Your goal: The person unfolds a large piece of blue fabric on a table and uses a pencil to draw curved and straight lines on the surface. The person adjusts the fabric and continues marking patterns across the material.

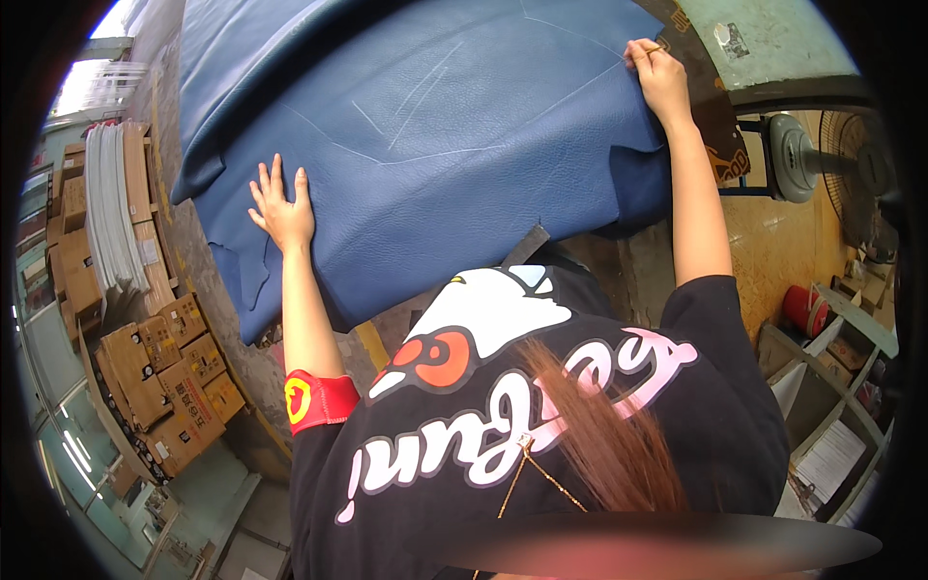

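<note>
A large sheet of blue leather (435,145) lies spread over the counter (773,39), filling the far middle of the view, with its near edge drooping off the front and a torn-looking flap at the near left. Pale chalk lines cross its surface in long strokes and angles. The right hand (659,77) sits at the far right edge of the sheet, fingers pinched narrow on a thin marking stick whose tip meets a chalk line. The left hand (282,208) lies flat on the near left part of the leather, fingers spread wide, holding nothing but pressing the sheet down.

This looks like the marking-out step, with an outline partly drawn. Carrying the line further would call for the flat hand keeping the leather taut and unwrinkled while the stick follows a steady path.

At the left, stacked cardboard boxes (169,387) stand closed, contents hidden. Near them lean pale panels (111,208). On the right stand a fan (831,164) and a red cylinder (804,307).
</note>
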Action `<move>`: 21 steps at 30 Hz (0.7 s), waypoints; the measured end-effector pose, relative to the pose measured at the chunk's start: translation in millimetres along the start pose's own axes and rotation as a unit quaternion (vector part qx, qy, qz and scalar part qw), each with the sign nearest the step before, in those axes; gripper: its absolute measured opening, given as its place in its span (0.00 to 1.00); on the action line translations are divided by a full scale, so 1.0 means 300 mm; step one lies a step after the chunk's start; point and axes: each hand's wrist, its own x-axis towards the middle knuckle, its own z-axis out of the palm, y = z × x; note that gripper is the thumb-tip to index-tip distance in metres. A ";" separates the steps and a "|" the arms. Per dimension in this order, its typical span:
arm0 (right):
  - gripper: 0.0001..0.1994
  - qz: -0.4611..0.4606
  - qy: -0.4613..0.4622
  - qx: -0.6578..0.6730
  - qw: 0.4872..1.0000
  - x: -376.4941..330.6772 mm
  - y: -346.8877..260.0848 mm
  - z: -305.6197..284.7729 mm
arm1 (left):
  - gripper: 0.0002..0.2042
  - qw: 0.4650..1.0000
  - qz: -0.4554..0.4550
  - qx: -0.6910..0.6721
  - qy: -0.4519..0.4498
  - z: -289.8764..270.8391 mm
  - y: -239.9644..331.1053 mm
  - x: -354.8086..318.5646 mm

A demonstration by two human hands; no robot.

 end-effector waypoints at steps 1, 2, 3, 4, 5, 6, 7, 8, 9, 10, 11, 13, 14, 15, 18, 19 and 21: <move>0.18 -0.015 0.013 0.003 1.000 0.013 0.013 -0.002 | 0.27 1.000 -0.001 -0.001 -0.001 -0.001 0.001 0.000; 0.18 -0.009 0.029 -0.002 1.000 0.020 0.020 -0.004 | 0.27 1.000 0.001 0.000 0.000 0.000 0.002 0.000; 0.17 0.019 0.041 -0.012 0.999 0.017 0.019 -0.002 | 0.27 1.000 0.000 -0.003 -0.003 -0.001 0.004 0.000; 0.15 0.018 0.059 0.049 0.997 0.004 0.011 0.000 | 0.27 1.000 0.000 -0.003 -0.004 -0.001 0.004 0.000; 0.15 0.002 0.082 0.110 0.991 -0.017 -0.003 0.006 | 0.27 1.000 0.000 -0.002 -0.002 -0.001 0.005 0.000; 0.14 -0.003 0.107 0.167 0.980 -0.043 -0.022 0.013 | 0.27 1.000 0.001 -0.003 -0.003 -0.001 0.004 -0.001; 0.13 -0.019 0.132 0.224 0.966 -0.072 -0.044 0.017 | 0.27 1.000 0.003 -0.004 -0.003 -0.001 0.003 -0.001; 0.13 -0.015 0.115 0.244 0.963 -0.106 -0.065 0.015 | 0.27 1.000 0.004 -0.004 -0.002 0.000 0.001 -0.001; 0.14 -0.014 0.110 0.251 0.962 -0.143 -0.088 0.021 | 0.27 1.000 0.007 -0.003 0.000 0.002 -0.001 -0.001; 0.14 0.011 0.104 0.263 0.959 -0.174 -0.110 0.026 | 0.28 1.000 0.005 -0.003 -0.001 0.005 -0.003 -0.001; 0.14 0.002 0.093 0.275 0.957 -0.198 -0.129 0.029 | 0.28 1.000 0.006 -0.002 0.000 0.008 -0.006 -0.001; 0.16 0.031 0.091 0.283 0.954 -0.228 -0.159 0.034 | 0.28 1.000 0.008 0.001 -0.001 0.013 -0.010 -0.001; 0.17 0.034 0.086 0.285 0.954 -0.238 -0.173 0.040 | 0.28 1.000 0.007 0.003 -0.001 0.015 -0.011 0.000; 0.18 0.045 0.085 0.287 0.953 -0.244 -0.183 0.045 | 0.28 1.000 0.010 0.007 0.004 0.016 -0.012 0.001; 0.19 0.022 0.058 0.294 0.954 -0.249 -0.206 0.060 | 0.29 1.000 0.018 -0.008 -0.009 0.005 -0.014 0.004; 0.20 0.033 0.050 0.284 0.957 -0.247 -0.213 0.066 | 0.30 0.999 0.008 -0.010 -0.032 -0.004 -0.016 0.002; 0.20 0.034 0.025 0.263 0.964 -0.240 -0.231 0.078 | 0.30 0.996 0.019 -0.073 -0.049 -0.034 -0.025 -0.014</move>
